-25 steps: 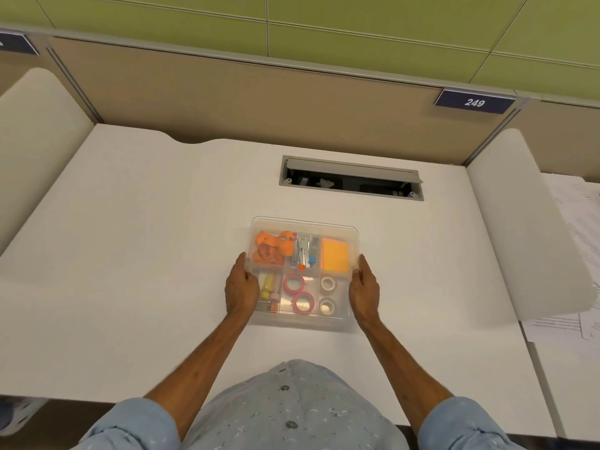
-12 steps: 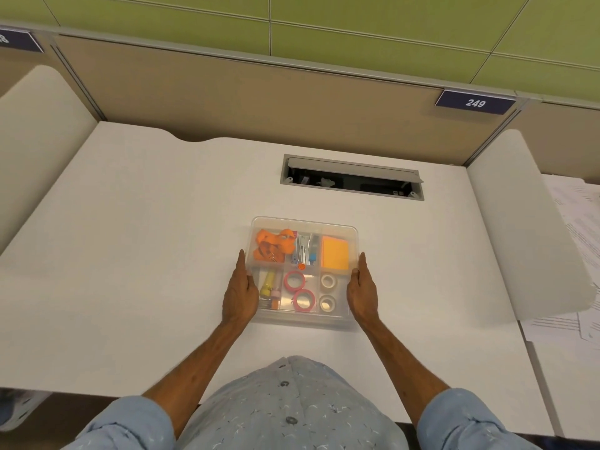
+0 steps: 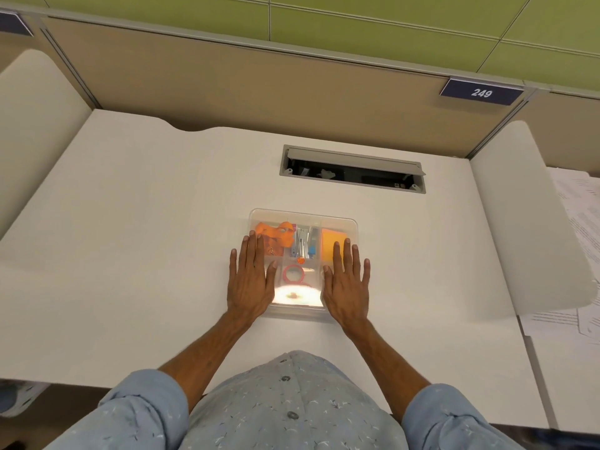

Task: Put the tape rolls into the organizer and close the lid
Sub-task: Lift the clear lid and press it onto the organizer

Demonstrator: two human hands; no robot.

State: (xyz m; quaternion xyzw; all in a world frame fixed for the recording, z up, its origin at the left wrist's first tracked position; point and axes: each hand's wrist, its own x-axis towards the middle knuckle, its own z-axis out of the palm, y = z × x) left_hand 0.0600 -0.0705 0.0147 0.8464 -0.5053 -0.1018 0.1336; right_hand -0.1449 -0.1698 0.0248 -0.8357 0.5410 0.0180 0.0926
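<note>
Tape rolls sit inside a clear plastic compartmented organizer [image 3: 303, 219] at the middle of a white desk [image 3: 130, 222]; one pink roll of tape [image 3: 294, 275] shows through the transparent lid [image 3: 337, 224], others are lost in glare. Left hand [image 3: 251, 280] and right hand [image 3: 347, 282] lie flat on the lid, fingers spread, gripping nothing. Uneven pressing could leave the far edge unlatched, or a tall item inside could stop the lid seating.

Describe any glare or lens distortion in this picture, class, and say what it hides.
Head view: bright glare on the organizer lid between the left hand and right hand washes out the near compartments; a pink tape roll stays visible; wide-angle lens bows the desk edges.
</note>
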